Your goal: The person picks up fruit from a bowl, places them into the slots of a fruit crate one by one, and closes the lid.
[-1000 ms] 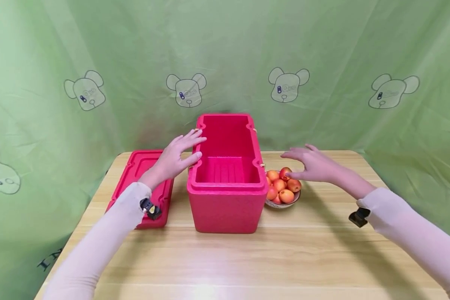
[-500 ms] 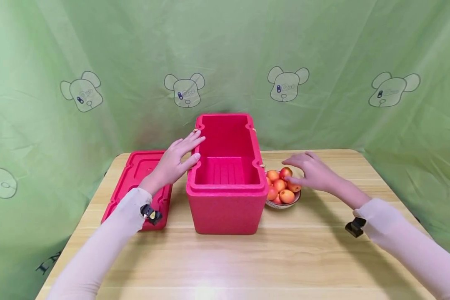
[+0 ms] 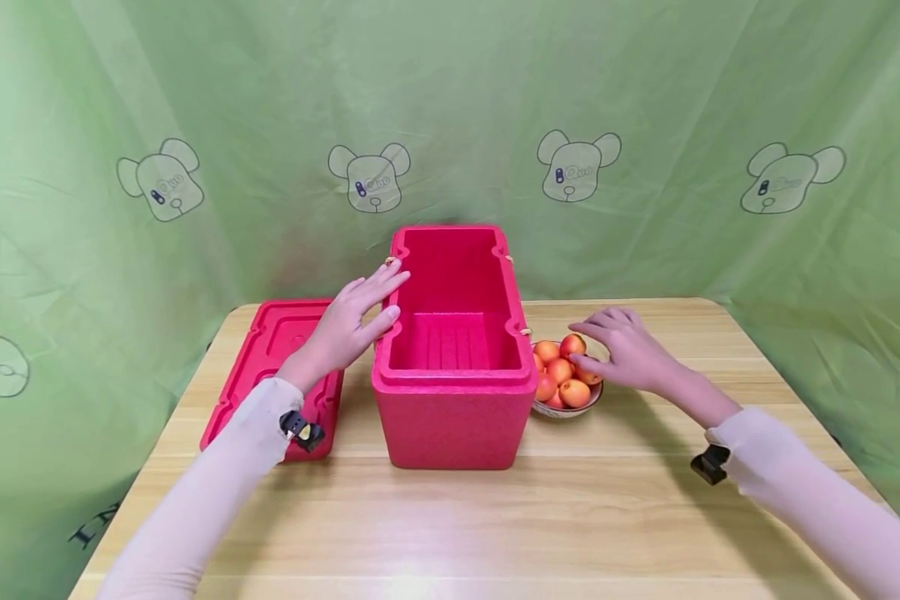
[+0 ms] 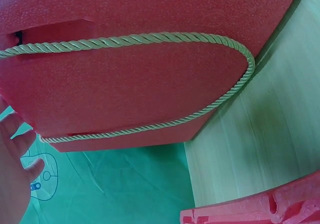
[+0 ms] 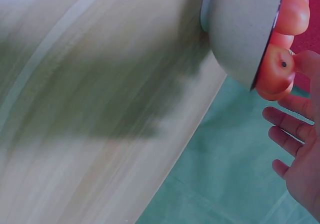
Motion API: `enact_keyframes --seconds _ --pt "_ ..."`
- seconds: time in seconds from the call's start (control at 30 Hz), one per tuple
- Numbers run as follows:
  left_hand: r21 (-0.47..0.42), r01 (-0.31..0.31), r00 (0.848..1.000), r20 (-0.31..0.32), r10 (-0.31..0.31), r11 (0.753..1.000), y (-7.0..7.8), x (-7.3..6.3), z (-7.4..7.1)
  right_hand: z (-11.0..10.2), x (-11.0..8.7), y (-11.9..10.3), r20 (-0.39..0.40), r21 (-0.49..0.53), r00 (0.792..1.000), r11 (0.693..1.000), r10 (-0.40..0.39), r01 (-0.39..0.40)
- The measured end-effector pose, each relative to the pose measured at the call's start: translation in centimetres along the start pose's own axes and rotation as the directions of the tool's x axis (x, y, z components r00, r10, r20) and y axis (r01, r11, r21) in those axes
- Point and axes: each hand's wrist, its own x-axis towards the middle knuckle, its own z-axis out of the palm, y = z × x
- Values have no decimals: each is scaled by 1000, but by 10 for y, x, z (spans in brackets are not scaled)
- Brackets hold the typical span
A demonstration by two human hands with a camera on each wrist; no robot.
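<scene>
In the middle of the table stands a tall pink-red foam box [image 3: 453, 425], its top uncovered and its inside bare. My left hand [image 3: 351, 321] rests its fingers along the box's left rim, with the fingers mostly straight. A twisted cord [image 4: 165, 37] loops along the box's side in the left wrist view. Right of the box, a bowl [image 3: 570, 411] holds several orange-red, apricot-like fruits. My right hand [image 3: 630, 350] reaches over the bowl's right side. Its thumb and index finger lie either side of the top fruit [image 3: 572, 345], pinching it; the other fingers are spread.
A matching pink-red lid [image 3: 288, 333] lies on the wooden table [image 3: 540, 533], left of the box. Green curtain [image 3: 472, 100] with printed bear heads hangs behind and on both sides of the table.
My right hand has come down lower onto the bowl, and its thumb and fingers have drawn in around the top fruit. The left hand and box have hardly moved.
</scene>
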Motion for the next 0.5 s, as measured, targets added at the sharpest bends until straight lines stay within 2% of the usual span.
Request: enact_keyframes --seconds 0.17,0.5 --pt "-4 0 1000 0 0 1000 0 0 0 4 -3 1 -23 13 1000 1000 -1 2" --pt "-15 3 1000 -1 -3 1000 0 0 0 8 -2 -3 -19 26 999 999 31 -30"
